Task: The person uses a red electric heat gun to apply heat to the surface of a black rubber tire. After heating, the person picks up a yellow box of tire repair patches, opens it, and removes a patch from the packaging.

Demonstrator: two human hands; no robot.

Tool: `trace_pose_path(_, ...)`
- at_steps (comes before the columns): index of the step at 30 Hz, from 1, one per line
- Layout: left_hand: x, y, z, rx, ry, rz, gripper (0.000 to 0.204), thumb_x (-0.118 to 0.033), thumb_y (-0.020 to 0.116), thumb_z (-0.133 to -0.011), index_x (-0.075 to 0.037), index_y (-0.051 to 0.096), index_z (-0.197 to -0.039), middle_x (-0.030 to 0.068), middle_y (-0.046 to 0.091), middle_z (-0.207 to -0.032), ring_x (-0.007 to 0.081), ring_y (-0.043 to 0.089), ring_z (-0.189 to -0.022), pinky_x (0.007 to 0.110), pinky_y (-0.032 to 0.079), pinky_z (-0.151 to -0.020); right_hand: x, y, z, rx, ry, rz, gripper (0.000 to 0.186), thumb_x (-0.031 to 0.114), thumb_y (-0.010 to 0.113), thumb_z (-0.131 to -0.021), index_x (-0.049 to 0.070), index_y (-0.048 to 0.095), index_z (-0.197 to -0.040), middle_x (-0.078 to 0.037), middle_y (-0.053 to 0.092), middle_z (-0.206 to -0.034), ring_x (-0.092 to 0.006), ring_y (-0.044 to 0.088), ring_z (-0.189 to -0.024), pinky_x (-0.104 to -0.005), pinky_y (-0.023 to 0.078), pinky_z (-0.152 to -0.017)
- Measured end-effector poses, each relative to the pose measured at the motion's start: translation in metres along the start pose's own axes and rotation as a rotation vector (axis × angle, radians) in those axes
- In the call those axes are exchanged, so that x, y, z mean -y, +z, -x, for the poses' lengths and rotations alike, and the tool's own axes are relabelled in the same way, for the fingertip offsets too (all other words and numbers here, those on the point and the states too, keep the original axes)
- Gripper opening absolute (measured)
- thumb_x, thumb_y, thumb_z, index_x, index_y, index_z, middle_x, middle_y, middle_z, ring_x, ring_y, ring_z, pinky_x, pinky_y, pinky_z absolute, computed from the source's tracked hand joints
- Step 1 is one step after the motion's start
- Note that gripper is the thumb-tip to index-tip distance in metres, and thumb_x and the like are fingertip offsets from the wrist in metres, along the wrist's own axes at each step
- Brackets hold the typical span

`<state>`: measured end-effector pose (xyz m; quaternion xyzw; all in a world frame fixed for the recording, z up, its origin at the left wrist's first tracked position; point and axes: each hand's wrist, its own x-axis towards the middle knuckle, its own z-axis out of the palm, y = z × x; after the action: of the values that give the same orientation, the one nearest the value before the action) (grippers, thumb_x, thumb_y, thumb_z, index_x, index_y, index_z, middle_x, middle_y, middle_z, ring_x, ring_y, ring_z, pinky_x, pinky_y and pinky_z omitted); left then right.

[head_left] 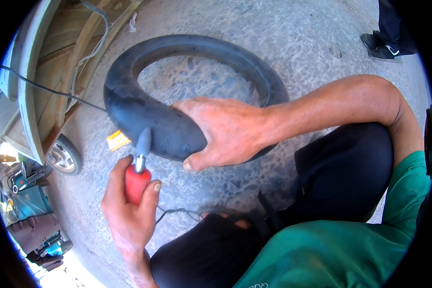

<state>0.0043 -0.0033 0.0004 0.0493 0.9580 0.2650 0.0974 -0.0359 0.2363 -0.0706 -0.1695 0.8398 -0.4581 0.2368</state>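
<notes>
A black rubber inner tube [151, 117] lies on the ground in front of me, rounded out as a ring. My right hand [233, 129] is closed around its near side, thumb below and fingers over the top, pinching up a bulging section. In my left hand [129, 211] is a corded rotary grinder with a red body [137, 182], a silver collar and a grey cone-shaped tip [144, 141]. That tip lies against the bulging section in view; whether it touches the rubber I cannot tell.
A small yellow-orange box [117, 140] sits beside the tube. Dark cable [180, 210] runs near my foot. At left stand a wooden-and-metal cart-like frame [57, 62], a spoked wheel [64, 156] and parked machinery [31, 197]. Another person's dark shoes [384, 50] are at far right.
</notes>
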Motion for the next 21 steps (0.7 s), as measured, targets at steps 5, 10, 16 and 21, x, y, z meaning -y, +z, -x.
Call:
trace_pose_path(5, 0.000, -0.003, 0.004, -0.079, -0.010, 0.093, 0.051, -0.006, 0.070, -0.084, -0.001, 0.058, -0.133, 0.0123, 0.066, -0.103, 0.0196, 0.062, -0.096, 0.035, 0.050, -0.091, -0.001, -0.002, -0.002, -0.001, -0.022, -0.057, 0.091, 0.037, 0.081, -0.076, -0.016, 0.042, -0.140, -0.031, 0.061, -0.120, -0.0397, 0.065, -0.104, -0.0432, 0.054, -0.093)
trace_pose_path(10, 0.003, 0.000, 0.003, -0.078, 0.038, 0.060, 0.053, -0.007, 0.071, -0.082, -0.002, 0.059, -0.133, 0.0131, 0.067, -0.104, 0.0199, 0.062, -0.095, 0.035, 0.051, -0.092, -0.002, -0.003, -0.001, -0.037, -0.022, -0.052, 0.090, 0.039, 0.081, -0.075, -0.016, 0.044, -0.138, -0.030, 0.062, -0.116, -0.0387, 0.066, -0.103, -0.0432, 0.055, -0.090)
trace_pose_path(16, 0.009, 0.001, 0.001, -0.048, 0.132, 0.002, 0.058, -0.005, 0.080, -0.077, -0.001, 0.060, -0.131, 0.0207, 0.069, -0.107, 0.0293, 0.071, -0.094, 0.039, 0.055, -0.086, -0.001, -0.006, -0.002, -0.023, -0.018, -0.037, 0.090, 0.040, 0.080, -0.076, -0.016, 0.045, -0.137, -0.030, 0.062, -0.115, -0.0379, 0.066, -0.102, -0.0434, 0.055, -0.089)
trace_pose_path(21, 0.007, 0.001, 0.001, -0.016, 0.091, 0.029, 0.059, -0.005, 0.081, -0.077, 0.000, 0.059, -0.131, 0.0204, 0.069, -0.107, 0.0293, 0.071, -0.094, 0.038, 0.055, -0.087, 0.000, -0.007, -0.002, -0.012, -0.033, -0.040, 0.090, 0.040, 0.080, -0.076, -0.016, 0.044, -0.137, -0.030, 0.061, -0.115, -0.0379, 0.066, -0.101, -0.0430, 0.055, -0.089)
